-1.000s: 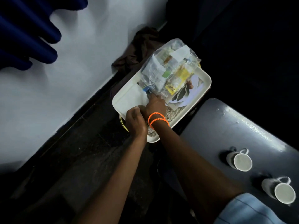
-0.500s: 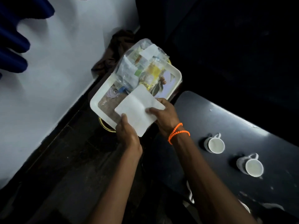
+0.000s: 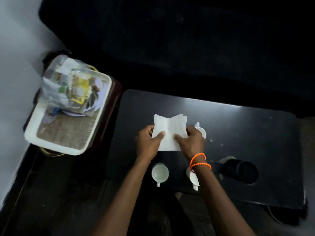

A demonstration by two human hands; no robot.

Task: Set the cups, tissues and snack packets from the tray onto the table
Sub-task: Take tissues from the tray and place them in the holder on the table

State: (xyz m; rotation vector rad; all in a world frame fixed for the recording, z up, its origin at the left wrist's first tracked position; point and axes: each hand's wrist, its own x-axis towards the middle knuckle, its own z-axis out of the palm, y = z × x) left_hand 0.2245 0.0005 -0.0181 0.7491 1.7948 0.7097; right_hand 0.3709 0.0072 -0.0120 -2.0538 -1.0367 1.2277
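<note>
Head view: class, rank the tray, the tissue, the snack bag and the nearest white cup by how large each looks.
1. tray
2. snack bag
3. tissue, in the grip of both hands
4. white cup

The tissue is held above the table, nearer the camera, so its rank against the bag is unsure.

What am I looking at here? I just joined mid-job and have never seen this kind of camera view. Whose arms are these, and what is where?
There is no machine: the one view comes from a camera worn on a person's head, looking down at their own bare arms. The left hand and the right hand, with orange bead bracelets on its wrist, together hold a white paper tissue above the dark matte table. Three white ceramic cups show on the table: one near the left forearm, one partly hidden under the right wrist, and one behind the right hand. A dark round object, too dim to identify, lies to the right. To the left, off the table, the cream plastic tray holds a clear plastic bag of snack packets.
</note>
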